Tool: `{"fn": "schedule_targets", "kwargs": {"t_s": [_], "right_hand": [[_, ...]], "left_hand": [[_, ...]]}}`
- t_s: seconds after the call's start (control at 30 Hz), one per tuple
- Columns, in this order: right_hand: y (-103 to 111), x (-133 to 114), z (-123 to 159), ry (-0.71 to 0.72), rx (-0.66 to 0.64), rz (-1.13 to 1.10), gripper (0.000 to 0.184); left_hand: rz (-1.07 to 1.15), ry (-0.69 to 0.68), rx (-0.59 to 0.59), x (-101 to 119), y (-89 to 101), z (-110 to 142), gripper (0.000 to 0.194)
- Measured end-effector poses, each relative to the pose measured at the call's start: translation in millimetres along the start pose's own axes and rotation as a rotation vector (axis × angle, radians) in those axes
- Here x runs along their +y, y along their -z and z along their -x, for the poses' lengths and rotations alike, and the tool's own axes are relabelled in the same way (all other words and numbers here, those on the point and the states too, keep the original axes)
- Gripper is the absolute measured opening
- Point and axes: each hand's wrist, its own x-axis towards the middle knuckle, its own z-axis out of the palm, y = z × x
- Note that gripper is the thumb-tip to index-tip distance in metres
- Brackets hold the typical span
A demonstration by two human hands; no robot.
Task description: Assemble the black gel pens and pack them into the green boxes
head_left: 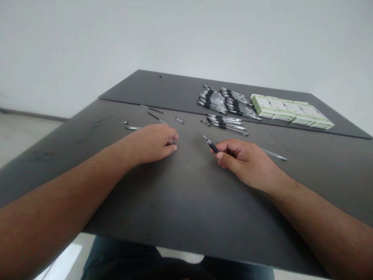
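My right hand [243,159] rests on the dark grey table [186,202] with its fingers curled around a pen [211,145]; the black grip and tip stick out to the left. My left hand [153,142] lies on the table to the left, fingers closed over a small pen part [174,143] at its fingertips. Just beyond the left hand lie loose pen parts: a refill [154,116], a small cap piece [179,120] and a clear piece [132,128]. A clear pen barrel [275,155] lies behind my right hand.
A large pile of pens [224,101] sits at the back right, with a smaller group of pens [229,124] in front of it. Green-and-white pen boxes [291,111] lie at the far right. A seam between two tabletops [175,108] runs across the back.
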Motion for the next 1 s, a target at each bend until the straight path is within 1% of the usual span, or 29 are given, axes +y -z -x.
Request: {"fn": "schedule_targets", "kwargs": {"t_s": [0.07,0.17,0.3,0.37,0.4,0.47,0.57,0.67,0.73,0.83,1.0], "right_hand": [[-0.5,-1.5,0.1,0.005,0.004,0.007,0.024],[-1.1,-5.7,0.0,0.015,0.002,0.034,0.023],[-1.4,-8.0,-0.1,0.042,-0.007,0.071,0.022],[-1.6,-6.7,0.1,0.051,-0.016,0.076,0.022],[-1.8,-5.6,0.1,0.054,-0.021,0.074,0.022],[-2.3,-3.3,0.1,0.067,-0.024,0.071,0.022],[-3.1,-0.9,-0.2,0.092,-0.023,0.087,0.022],[-3.9,-0.5,-0.3,0.116,-0.012,0.116,0.021],[-4.4,-1.1,-0.3,0.146,0.002,0.127,0.019],[-5.2,-2.4,0.0,0.176,0.000,0.126,0.018],[-7.2,-4.0,1.2,0.202,-0.018,0.126,0.015]], "left_hand": [[-0.059,-0.040,-0.044,0.3,-6.6,-2.4,0.036],[-0.098,-0.053,-0.072,2.1,-12.6,-4.5,0.031],[-0.100,-0.027,-0.081,3.3,-12.9,-5.6,0.025],[-0.073,-0.016,-0.066,6.1,-11.6,-5.2,0.023],[-0.038,-0.013,-0.043,8.6,-10.8,-4.6,0.021],[0.097,-0.003,0.045,15.5,-9.5,-2.9,0.019],[0.465,0.035,0.189,26.3,-9.9,0.5,0.017],[0.864,0.077,0.224,32.5,-13.6,2.4,0.022],[1.037,0.090,0.225,34.6,-16.4,2.4,0.022],[1.114,0.105,0.211,37.5,-18.8,2.5,0.021],[1.038,0.066,0.175,44.5,-18.1,6.4,0.021]]}}
